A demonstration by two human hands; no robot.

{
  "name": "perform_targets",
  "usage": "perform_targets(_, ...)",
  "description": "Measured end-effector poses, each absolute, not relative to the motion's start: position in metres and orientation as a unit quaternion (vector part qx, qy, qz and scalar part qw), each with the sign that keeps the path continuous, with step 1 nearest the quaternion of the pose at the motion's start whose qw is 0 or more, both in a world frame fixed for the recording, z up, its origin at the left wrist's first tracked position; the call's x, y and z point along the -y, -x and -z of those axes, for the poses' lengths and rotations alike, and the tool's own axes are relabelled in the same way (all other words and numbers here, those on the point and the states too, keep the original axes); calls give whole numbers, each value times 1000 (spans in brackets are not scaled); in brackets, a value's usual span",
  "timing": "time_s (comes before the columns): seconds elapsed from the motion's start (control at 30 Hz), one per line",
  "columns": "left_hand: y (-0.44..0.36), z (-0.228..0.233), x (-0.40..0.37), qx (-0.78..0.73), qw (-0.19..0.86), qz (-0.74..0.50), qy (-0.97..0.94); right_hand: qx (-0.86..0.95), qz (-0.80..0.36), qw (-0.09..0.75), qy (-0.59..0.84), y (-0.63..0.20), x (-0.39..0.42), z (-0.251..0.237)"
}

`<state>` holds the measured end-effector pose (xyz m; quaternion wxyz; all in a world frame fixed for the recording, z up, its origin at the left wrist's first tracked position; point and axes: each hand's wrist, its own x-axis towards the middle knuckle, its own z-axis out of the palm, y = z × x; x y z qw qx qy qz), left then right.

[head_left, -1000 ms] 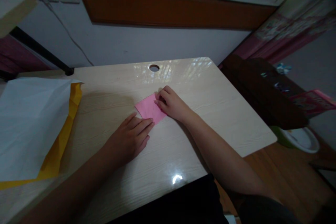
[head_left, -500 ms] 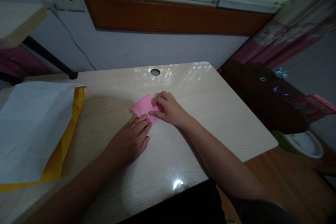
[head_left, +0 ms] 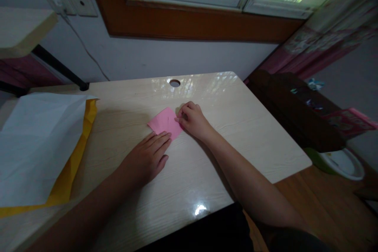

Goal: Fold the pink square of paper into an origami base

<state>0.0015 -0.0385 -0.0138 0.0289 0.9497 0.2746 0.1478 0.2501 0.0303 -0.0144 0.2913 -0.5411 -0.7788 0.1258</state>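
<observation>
Pinning pink paper [head_left: 164, 123] flat mid-table [head_left: 236, 126]: left hand [head_left: 146, 159] spread flat, fingertips on its near edge to steady it; right hand [head_left: 191, 120] curled, pressing the right edge.

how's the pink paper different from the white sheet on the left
The pink paper is small and folded, lying mid-desk; the white sheet is far larger, creased and spread at the left edge. The left hand and right hand both touch the pink paper; nothing touches the white sheet, which lies over a yellow sheet. Both lie flat on the desk.
</observation>
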Motion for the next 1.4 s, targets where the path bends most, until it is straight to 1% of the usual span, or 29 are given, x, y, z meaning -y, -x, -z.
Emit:
perform_targets(0.13, -1, 12, 38, -275, 31, -147, -949, 747, -109, 290, 588, -253, -34, 18)
perform_targets(0.23, 0, 11, 38, -280, 33, -145, -948, 730, -103, 306, 602, -254, -37, 22)
perform_targets(0.33, 1, 11, 38, -284, 33, -150, -947, 717, -103, 353, 592, -255, -37, 22)
perform_targets(0.43, 0, 11, 38, -290, 34, -148, -945, 724, -126, 397, 550, -253, -32, 17)
perform_targets(0.53, -1, 10, 39, -294, 35, -143, -944, 801, -161, 365, 447, -248, -27, 12)
perform_targets(0.6, -1, 9, 39, -293, 35, -147, -944, 850, -191, 314, 376, -244, -24, 10)
perform_targets(0.67, 1, 8, 37, -291, 42, -158, -943, 869, -211, 280, 349, -242, -24, 11)
perform_targets(0.87, 9, 6, 30, -270, 69, -182, -943, 870, -219, 262, 356, -244, -25, 13)
perform_targets(1.0, 10, 5, 29, -264, 66, -185, -944, 874, -218, 254, 353, -245, -24, 12)
perform_targets(1.2, 11, 4, 28, -252, 61, -198, -945, 884, -205, 220, 359, -245, -22, 7)
perform_targets(1.4, 12, 1, 27, -247, 62, -194, -947, 887, -193, 217, 360, -244, -20, 6)
